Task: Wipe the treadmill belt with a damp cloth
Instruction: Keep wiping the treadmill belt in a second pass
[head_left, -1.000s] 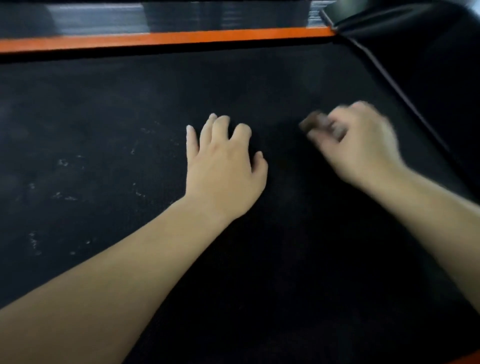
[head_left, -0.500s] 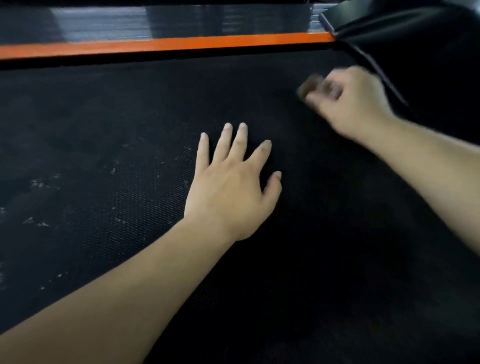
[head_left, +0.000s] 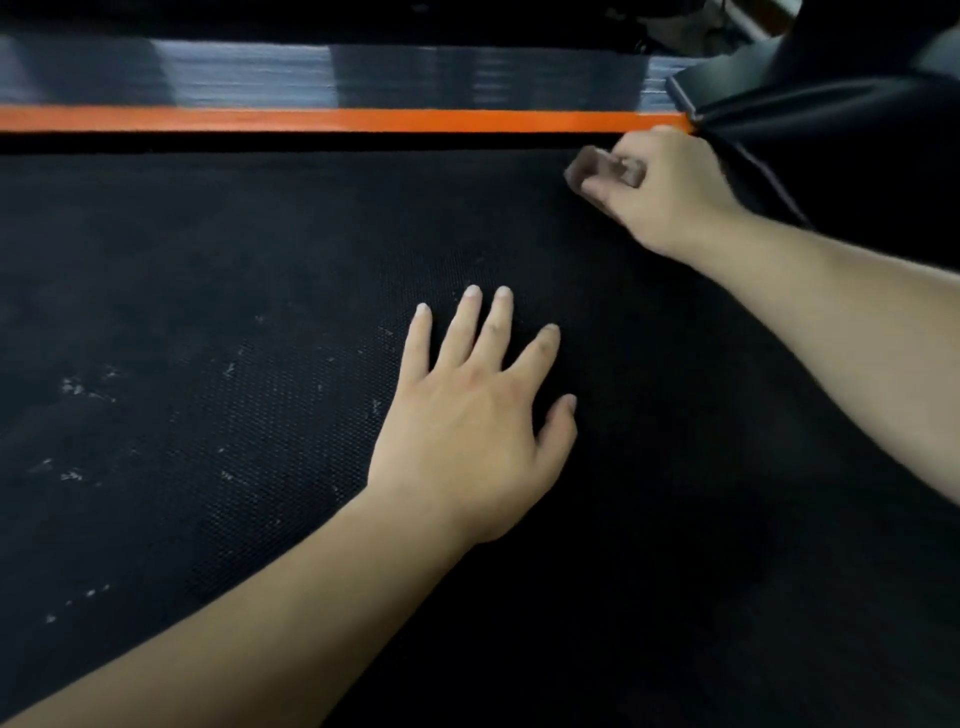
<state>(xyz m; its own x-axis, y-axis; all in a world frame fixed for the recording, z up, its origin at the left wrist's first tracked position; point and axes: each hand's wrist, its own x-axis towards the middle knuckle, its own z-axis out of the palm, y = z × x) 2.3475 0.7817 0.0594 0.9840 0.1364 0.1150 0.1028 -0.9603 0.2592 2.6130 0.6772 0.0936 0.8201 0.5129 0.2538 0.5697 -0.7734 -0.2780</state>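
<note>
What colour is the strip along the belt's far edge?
Bright orange strip, seen in the head view.

black dotted belt (head_left: 260, 270), orange stripe (head_left: 332, 120), brown cloth (head_left: 597, 169).

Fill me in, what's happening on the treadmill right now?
A person is wiping the black treadmill belt. The right hand grips a small brownish cloth pressed to the belt at its far right corner, just below the orange side strip. The left hand lies flat, fingers spread, mid-belt, seemingly as a brace. Pale specks still dot the belt to the left, so that part looks unwiped.
</note>
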